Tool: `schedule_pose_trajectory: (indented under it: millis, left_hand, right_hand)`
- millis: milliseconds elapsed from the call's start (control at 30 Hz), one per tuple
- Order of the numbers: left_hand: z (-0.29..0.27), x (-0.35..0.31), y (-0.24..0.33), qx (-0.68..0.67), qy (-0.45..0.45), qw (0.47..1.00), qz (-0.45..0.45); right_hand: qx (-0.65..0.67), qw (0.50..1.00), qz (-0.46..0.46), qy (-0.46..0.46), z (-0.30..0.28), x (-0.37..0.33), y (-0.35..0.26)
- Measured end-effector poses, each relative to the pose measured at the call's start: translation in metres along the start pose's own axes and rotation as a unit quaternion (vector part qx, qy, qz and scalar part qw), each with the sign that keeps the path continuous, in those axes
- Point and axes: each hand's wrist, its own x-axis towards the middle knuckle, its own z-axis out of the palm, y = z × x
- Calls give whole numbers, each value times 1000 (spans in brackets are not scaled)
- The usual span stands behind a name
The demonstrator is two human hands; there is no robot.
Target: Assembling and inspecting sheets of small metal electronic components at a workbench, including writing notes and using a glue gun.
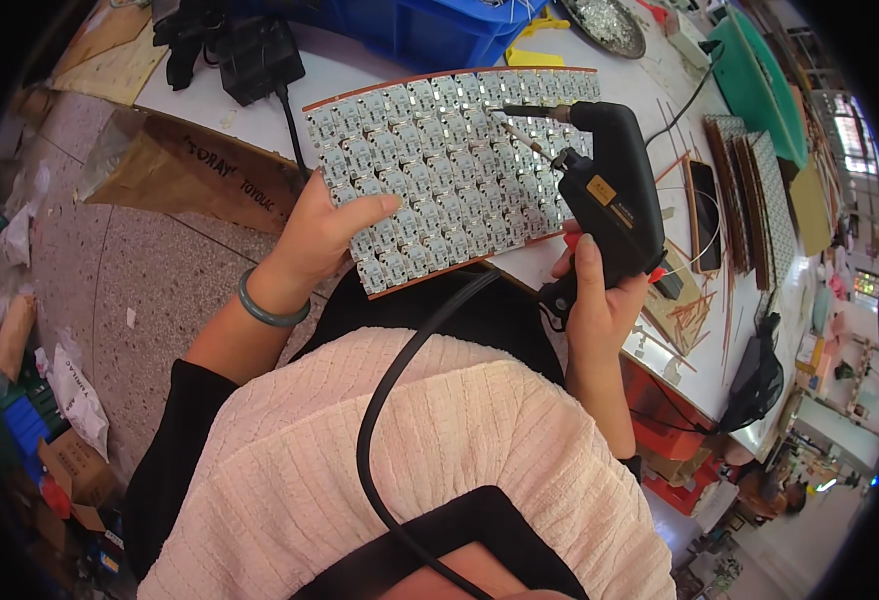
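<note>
Your left hand [325, 235] grasps the panel of small circuit boards [450, 165] at its lower-left corner, thumb on top of the boards, other fingers under it and hidden. On this wrist sits a grey-green bangle [270, 305]. Your right hand [600, 300] is clenched around the grip of the black soldering gun [610, 190], w/ one finger laid along the handle next to a red part, maybe the trigger.

The panel lies tilted at the near edge of the white table [340, 65], its lower part sticking out over the edge toward you. It has copper-coloured borders & many rows of equal grey-white units. The gun's metal tip [520, 110] points left over the upper-right rows; a thin wire from the gun's front also reaches down there. If tip touches the board, I cannot tell. The gun's black cable [385, 400] runs from the handle down across your pale pink top.

Right of the gun lies a dark phone [705, 215], then a stack of similar panels [750, 190] standing on edge, w/ thin copper-coloured strips scattered near. Behind the panel you see a blue bin [440, 30], a round dish w/ shiny bits [610, 25], a black device w/ cord [255, 55]. Left under the table is a brown cardboard box [200, 170] on the speckled floor.
</note>
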Motion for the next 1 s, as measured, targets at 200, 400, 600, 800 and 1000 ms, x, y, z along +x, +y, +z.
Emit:
schedule_pose_trajectory:
  millis: [200, 400, 600, 800, 1000]
  left_hand:
    - [-1, 0, -2, -5, -2, 1000, 4]
    - [-2, 1, -4, -14, 3, 1000, 5]
    - [-4, 1, -6, -3, 2, 1000, 9]
    - [-2, 1, -4, -12, 2, 1000, 9]
    - [-2, 1, -8, -23, 7, 1000, 11]
  right_hand:
    - [23, 1000, 21, 2, 2, 2, -4]
    - [9, 1000, 4, 1, 3, 1, -2]
    - [11, 1000, 14, 9, 4, 1, -3]
    - [13, 1000, 9, -5, 2, 0, -2]
    - [181, 980, 58, 55, -9, -5, 1]
